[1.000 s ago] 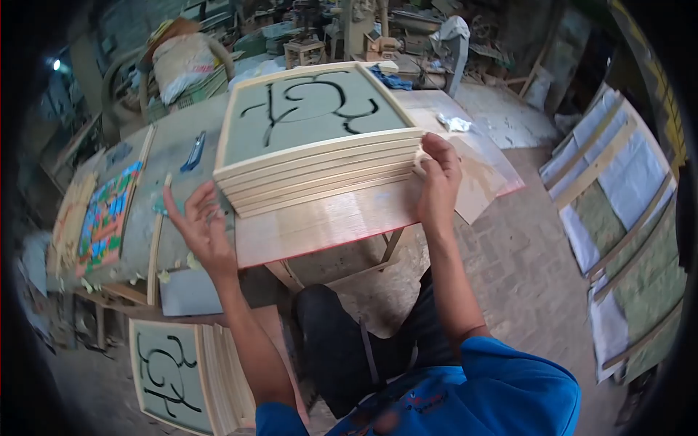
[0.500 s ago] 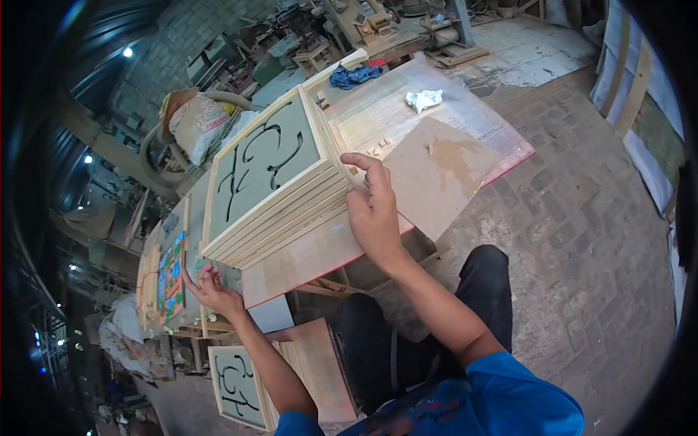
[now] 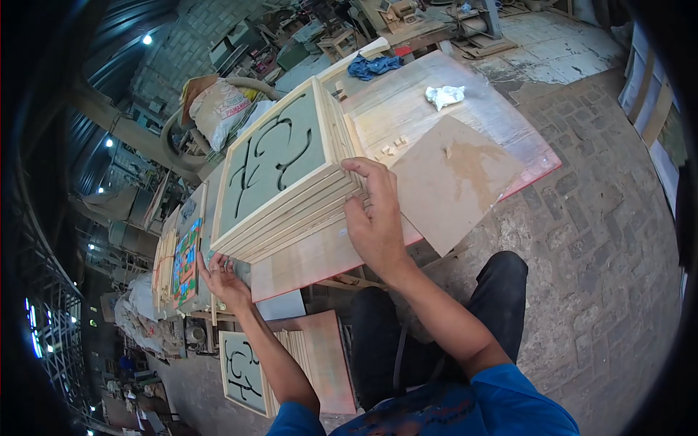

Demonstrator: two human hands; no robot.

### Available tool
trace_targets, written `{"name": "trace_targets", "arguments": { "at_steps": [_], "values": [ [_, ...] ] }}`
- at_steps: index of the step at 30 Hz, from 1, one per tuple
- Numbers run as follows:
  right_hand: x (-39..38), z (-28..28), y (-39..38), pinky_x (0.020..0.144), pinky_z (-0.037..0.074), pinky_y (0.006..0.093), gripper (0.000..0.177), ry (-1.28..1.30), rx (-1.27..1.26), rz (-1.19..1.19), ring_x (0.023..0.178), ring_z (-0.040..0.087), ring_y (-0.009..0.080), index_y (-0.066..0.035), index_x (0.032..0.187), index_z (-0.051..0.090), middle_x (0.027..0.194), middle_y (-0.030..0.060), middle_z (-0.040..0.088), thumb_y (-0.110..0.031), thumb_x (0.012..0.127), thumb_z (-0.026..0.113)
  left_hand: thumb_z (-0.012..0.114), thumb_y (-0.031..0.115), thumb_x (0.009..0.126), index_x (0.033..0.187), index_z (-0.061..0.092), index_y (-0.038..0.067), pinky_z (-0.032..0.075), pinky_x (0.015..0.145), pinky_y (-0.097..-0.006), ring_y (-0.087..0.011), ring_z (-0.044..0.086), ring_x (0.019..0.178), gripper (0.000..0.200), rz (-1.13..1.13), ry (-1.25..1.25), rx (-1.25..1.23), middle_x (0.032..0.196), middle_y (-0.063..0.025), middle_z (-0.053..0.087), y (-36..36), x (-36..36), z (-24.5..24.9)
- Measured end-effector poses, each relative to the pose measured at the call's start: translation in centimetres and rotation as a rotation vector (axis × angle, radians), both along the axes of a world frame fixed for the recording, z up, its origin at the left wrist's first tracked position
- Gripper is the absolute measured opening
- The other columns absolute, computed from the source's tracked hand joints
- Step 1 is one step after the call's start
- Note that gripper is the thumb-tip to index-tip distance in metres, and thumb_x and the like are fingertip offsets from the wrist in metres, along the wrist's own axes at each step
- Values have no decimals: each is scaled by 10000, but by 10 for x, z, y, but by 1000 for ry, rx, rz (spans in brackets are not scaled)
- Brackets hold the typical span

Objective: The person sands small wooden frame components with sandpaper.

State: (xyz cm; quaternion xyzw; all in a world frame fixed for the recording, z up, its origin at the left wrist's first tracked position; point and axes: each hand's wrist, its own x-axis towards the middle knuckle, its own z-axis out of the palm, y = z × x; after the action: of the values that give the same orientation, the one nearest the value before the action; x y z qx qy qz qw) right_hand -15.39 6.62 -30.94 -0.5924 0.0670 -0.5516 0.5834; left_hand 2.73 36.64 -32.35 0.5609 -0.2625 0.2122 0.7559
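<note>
On the pale, red-edged wooden board [image 3: 309, 263], the stack of pale wooden frames with grey-green panels and black curving lines [image 3: 291, 216] lay between my hands, its long near side slanting from one to the other. My right hand [image 3: 379, 227] was nearer, its forefinger at the near right corner, the thumb apart below, partly open with nothing closed in it. My left hand [image 3: 231, 288] was open, fingers loosely spread just beside the near left corner; whether a fingertip touched the wood, I couldn't tell.
</note>
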Motion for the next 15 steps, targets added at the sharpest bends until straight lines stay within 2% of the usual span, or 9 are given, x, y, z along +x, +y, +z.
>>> {"name": "trace_targets", "arguments": {
  "at_steps": [10,15],
  "values": [
    [4,-3,1,1044,359,403,433,24,-58,-67,1176,466,338,1,1184,541,1238,169,542,76,761,485,602,100,923,1482,280,-21,529,812,-290,-203,638,957,656,-80,-10,-33,1092,-172,659,6,0,-8],
    [0,0,3,1076,340,393,436,96,-61,-19,1229,452,325,-6,1195,546,1267,169,532,67,770,487,631,146,915,1491,288,-6,532,817,-289,-201,639,973,688,-81,-3,-23,1127,-173,656,7,0,-9]
  ]
}}
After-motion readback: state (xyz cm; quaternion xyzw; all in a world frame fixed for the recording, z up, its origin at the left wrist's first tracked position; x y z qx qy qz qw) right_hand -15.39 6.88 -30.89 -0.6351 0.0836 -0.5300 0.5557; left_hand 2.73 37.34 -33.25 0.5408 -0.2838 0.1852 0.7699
